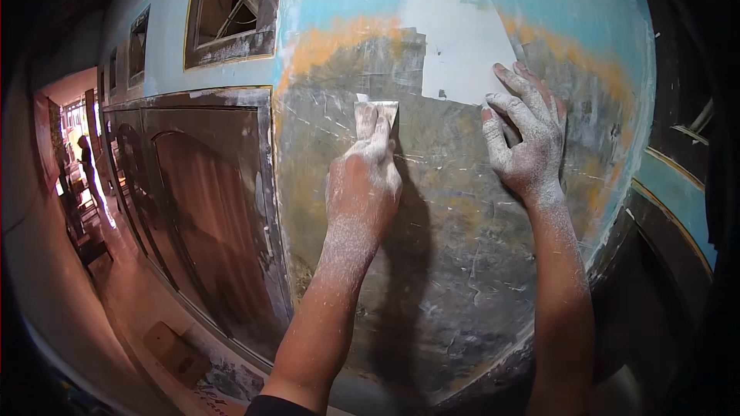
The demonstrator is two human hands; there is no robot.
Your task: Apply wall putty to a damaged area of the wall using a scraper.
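My left hand [362,177], coated in white dust, is closed on a putty knife [391,110]. The wide metal blade points up against the wall [462,208], and two fingers press along its face. A dab of white material shows at the blade's upper left corner. My right hand [530,127], just as dusty, rests against the wall to the right with its fingers bent and apart. Its fingertips lie at the lower right edge of a smooth white patch [459,38]. Whatever lies under the right palm is hidden.
Blue paint with an orange band borders the scraped grey-brown wall area. Left of it are a dark wooden door [208,185] and a framed opening [231,8]. A brown object [176,353] lies at lower left. A person [85,158] stands far off by a bright doorway.
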